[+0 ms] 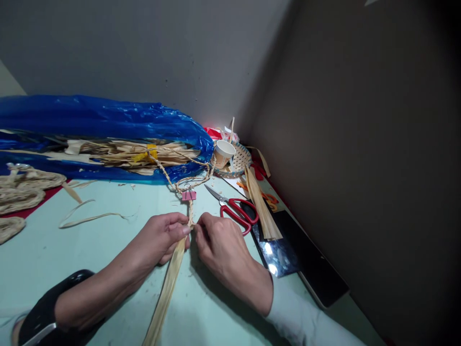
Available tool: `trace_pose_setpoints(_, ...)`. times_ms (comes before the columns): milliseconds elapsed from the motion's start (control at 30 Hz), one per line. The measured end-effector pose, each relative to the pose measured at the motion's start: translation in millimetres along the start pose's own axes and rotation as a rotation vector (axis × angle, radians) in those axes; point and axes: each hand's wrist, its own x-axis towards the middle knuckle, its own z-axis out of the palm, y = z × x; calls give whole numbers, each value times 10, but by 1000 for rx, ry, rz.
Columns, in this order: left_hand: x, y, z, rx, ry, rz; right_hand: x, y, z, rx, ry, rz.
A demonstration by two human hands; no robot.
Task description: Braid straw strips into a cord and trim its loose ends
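Note:
A thin braid of straw-coloured fibre (190, 208) runs down from a pink binder clip (189, 195) to my fingers. My left hand (167, 238) pinches the braid's lower end, thumb on top. From there a wide flat strip of dried fibre (167, 283) trails toward the table's near edge. My right hand (219, 240) is closed close beside it, its fingertips pinching the fibre at the braid's end; the exact piece is partly hidden. Beyond the clip, more braided cord (165, 174) loops across to the blue bag. Red-handled scissors (236, 209) lie just past my right hand.
A blue plastic bag (108, 113) full of dried strips (173, 156) lies along the wall. At the back stand a paper cup (224, 153) and woven basket (242, 158). Right: a fibre bundle (262, 209) and a dark tablet-like slab (313, 259). Left: coiled braided pieces (25, 190).

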Motion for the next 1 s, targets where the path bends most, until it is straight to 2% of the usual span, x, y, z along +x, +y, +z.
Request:
trace_pose_setpoints(133,-1,26,30,138,59,50,-10,-5,-24,127,-41,41)
trace_pose_setpoints(333,-84,139,91,412,206,227,5,-5,-111,322,-61,63)
trace_pose_setpoints(467,-156,241,140,579,292,297,37,9,-123,466,-72,91)
trace_pose_setpoints(733,-179,222,146,697,331,308,24,-23,-62,662,-101,154)
trace_pose_setpoints(1000,-159,213,160,781,369,341,2,-29,-13,750,-117,138)
